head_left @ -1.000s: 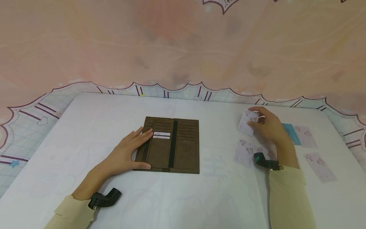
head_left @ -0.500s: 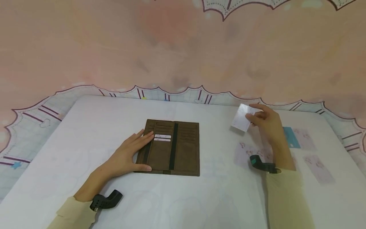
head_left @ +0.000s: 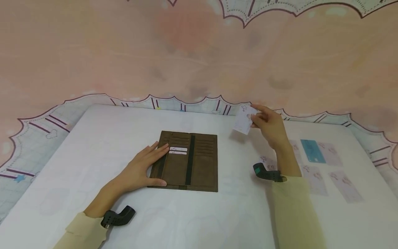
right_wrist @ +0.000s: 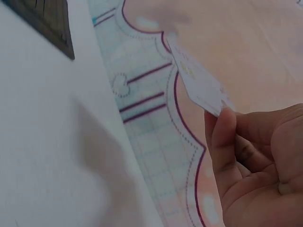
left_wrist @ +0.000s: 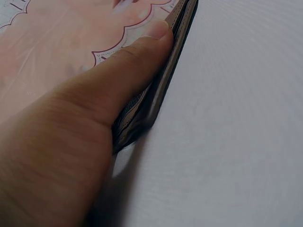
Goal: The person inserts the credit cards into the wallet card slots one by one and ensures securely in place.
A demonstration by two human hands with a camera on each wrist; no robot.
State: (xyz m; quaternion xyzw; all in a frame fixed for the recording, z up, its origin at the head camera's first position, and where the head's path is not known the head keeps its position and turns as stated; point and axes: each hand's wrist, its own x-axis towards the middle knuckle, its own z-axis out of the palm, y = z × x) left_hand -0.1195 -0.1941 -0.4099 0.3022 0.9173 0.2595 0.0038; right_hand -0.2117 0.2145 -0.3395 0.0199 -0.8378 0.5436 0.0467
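Observation:
A brown wallet [head_left: 203, 166] lies unfolded on the white table, with two white cards [head_left: 178, 150] showing in its left-side slots. My left hand [head_left: 141, 169] rests on the wallet's left edge, fingers straight; in the left wrist view its thumb [left_wrist: 142, 52] lies along the wallet's edge [left_wrist: 163, 80]. My right hand [head_left: 270, 126] pinches a white card [head_left: 244, 119] with a pinkish print between thumb and fingers. That card is held above the table, up and to the right of the wallet. In the right wrist view the card [right_wrist: 199, 82] projects from the fingertips.
On the right of the table lie a blue card [head_left: 312, 151] and several pale pink-printed cards [head_left: 346, 186]. The right forearm partly covers one card [head_left: 268, 162]. A patterned cloth [head_left: 199, 62] stands behind the table's back edge.
My right hand has lifted the card off the table area on the right and carried it left, toward the wallet. The left hand has stayed on the wallet.

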